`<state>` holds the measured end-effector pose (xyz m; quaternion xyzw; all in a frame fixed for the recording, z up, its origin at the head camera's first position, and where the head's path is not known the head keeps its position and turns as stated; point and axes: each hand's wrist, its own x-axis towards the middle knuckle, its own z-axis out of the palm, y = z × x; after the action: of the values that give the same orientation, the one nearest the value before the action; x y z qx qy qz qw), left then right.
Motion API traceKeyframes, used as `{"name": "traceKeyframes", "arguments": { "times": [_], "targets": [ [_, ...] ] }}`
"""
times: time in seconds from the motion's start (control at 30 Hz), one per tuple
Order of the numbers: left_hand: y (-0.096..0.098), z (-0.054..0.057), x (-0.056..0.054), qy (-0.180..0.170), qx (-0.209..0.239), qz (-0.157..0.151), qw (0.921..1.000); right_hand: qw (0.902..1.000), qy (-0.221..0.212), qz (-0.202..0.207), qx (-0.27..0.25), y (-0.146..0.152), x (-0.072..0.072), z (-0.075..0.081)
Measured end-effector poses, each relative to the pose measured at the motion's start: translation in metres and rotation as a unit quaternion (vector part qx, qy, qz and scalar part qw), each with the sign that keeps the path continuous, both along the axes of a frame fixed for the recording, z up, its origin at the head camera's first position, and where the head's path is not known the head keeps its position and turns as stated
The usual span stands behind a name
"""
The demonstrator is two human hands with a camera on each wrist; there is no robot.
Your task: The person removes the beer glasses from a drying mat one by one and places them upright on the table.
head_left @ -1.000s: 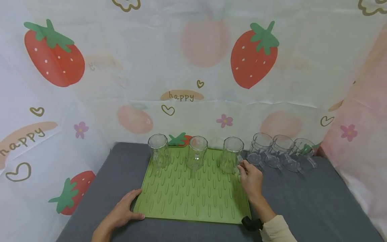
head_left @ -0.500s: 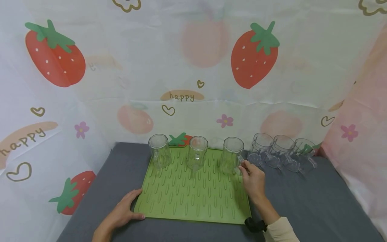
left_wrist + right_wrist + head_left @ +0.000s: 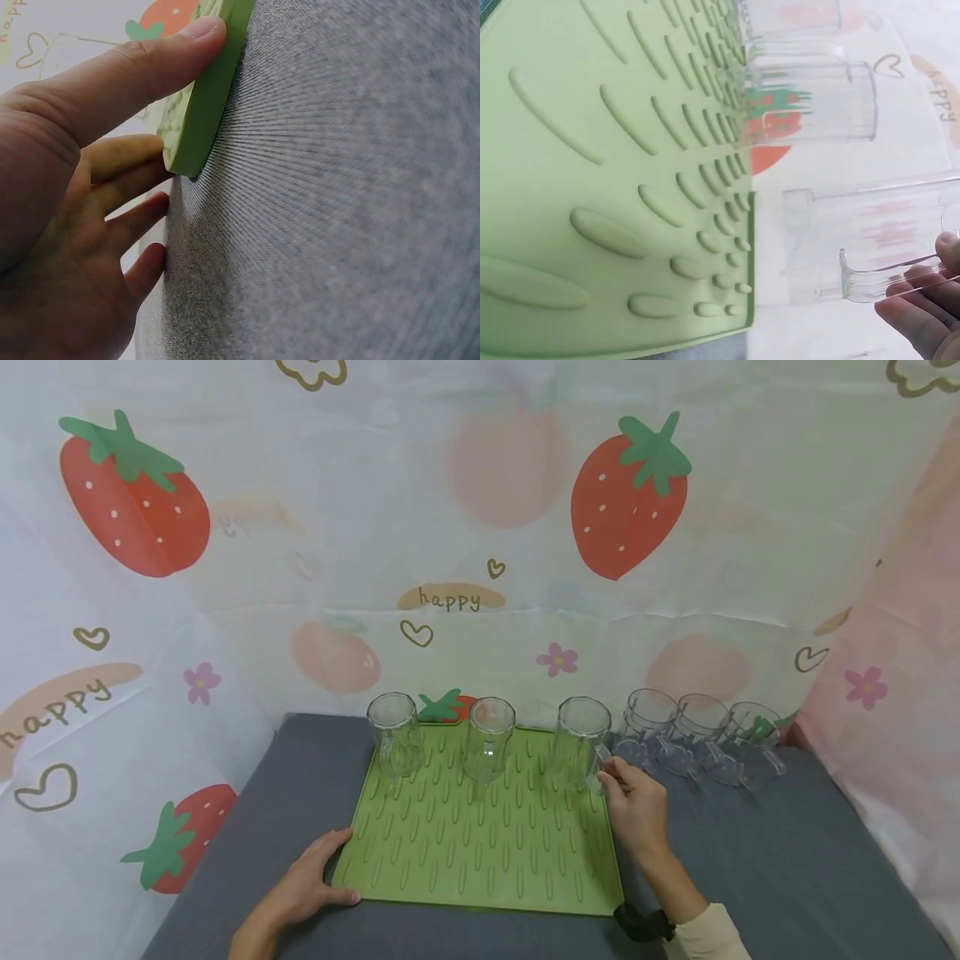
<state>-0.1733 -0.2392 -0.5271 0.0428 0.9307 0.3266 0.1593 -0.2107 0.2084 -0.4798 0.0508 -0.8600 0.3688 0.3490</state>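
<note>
My right hand (image 3: 639,806) grips the handle of a clear mug (image 3: 579,735) at the back right of a green ridged mat (image 3: 480,843). In the right wrist view that mug stands upright, a narrow gap showing between its base and the mat. Two more clear mugs stand on the mat's back part, one at the left (image 3: 396,739) and one in the middle (image 3: 489,742). At the mat's front left corner rests my left hand (image 3: 300,881), fingers spread. Its thumb (image 3: 150,64) lies along the front edge and its index finger touches the left side.
Three clear mugs stand close together right of the mat, at the back: a near one (image 3: 649,718), a middle one (image 3: 702,722) and a far one (image 3: 753,727). Grey cloth (image 3: 795,860) covers the table. A strawberry-print curtain (image 3: 360,527) hangs behind and at both sides.
My right hand has moved slightly right with the mug, which now sits a little further right and higher in the head view. The left hand stays at the mat's corner.
</note>
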Motion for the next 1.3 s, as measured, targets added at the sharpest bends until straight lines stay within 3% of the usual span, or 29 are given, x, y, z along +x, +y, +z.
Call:
{"name": "traceKeyframes", "arguments": {
  "times": [0.47,1.07,1.3],
  "targets": [
    [0.001,0.001,0.0,0.007,0.0,0.001,1.0,0.9991,0.032,0.024,0.015,0.001,0.009,0.014],
    [0.0,0.003,0.002,0.007,0.01,-0.003,0.9999,0.999,0.025,0.036,0.003,-0.005,0.019,0.029],
    [0.0,0.003,0.001,0.002,0.006,-0.002,1.0,0.9968,0.049,0.063,0.011,-0.006,0.021,0.033]
  ]
}}
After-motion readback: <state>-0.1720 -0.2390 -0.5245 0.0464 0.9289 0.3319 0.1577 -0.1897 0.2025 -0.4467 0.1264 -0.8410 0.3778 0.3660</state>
